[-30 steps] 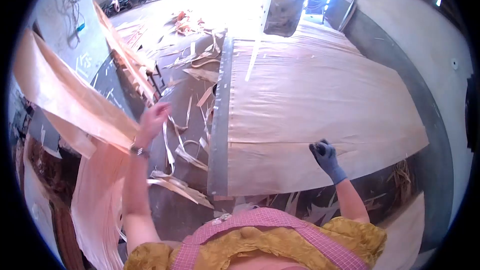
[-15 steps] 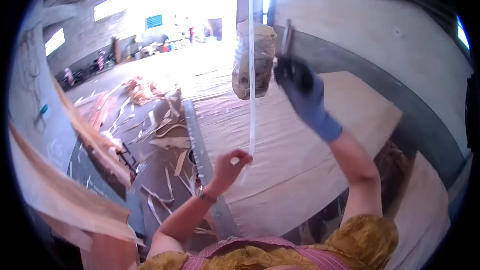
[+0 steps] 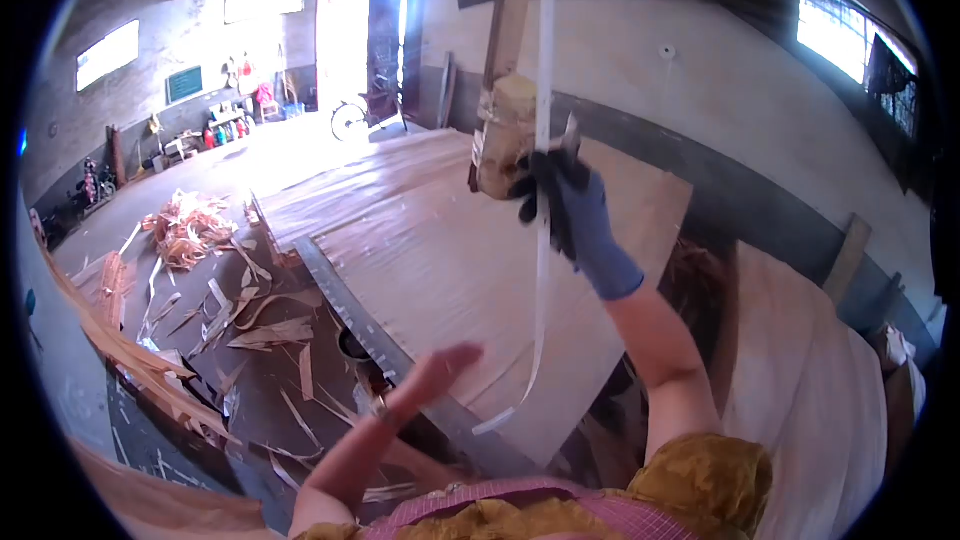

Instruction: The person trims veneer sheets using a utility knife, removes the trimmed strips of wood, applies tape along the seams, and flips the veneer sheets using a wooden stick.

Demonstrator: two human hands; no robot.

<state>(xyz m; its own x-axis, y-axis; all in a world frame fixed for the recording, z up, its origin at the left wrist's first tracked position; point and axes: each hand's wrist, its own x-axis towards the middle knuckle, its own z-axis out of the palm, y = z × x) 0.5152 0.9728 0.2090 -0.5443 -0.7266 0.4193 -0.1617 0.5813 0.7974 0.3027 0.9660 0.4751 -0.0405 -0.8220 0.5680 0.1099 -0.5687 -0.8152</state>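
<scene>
The right hand (image 3: 567,210), in a blue-grey glove with black fingers, has its fingers curled around a slim pointed tool (image 3: 572,132); whether they also pinch the long, narrow white strip (image 3: 545,50) crossing behind them is unclear. That strip hangs from above, its lower end curling over the broad, pale wooden sheet (image 3: 430,270). If the grip is loose, the strip could swing or twist; the tool's tip, so near, could nick it or catch the wrapped brown bundle (image 3: 510,145) just left. The bare left hand (image 3: 440,372) is blurred over the sheet's near left side, fingers extended, their spacing untellable; straying upward carelessly, it might meet the point.
</scene>
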